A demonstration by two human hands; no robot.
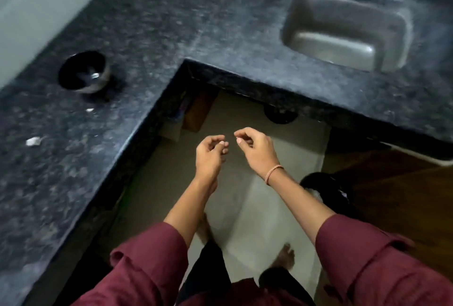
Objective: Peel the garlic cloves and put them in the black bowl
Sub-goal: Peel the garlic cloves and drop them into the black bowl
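The black bowl [83,72] stands on the dark granite counter [152,23] at the left, with a small shiny bit inside it. Two small white scraps, garlic or peel, lie on the counter in front of it, one [90,110] close to the bowl and the other [33,141] further left. My left hand [210,153] and my right hand [256,150] hover side by side over the floor, inside the counter's corner and well right of the bowl. The fingers of both hands are loosely curled, and I see nothing between them. The picture is blurred.
The counter is L-shaped and wraps round me at the left and the back. A steel sink [345,33] is set into it at the back right. Wooden cupboard fronts [397,195] are at the right, and a dark object [318,183] lies on the floor by them.
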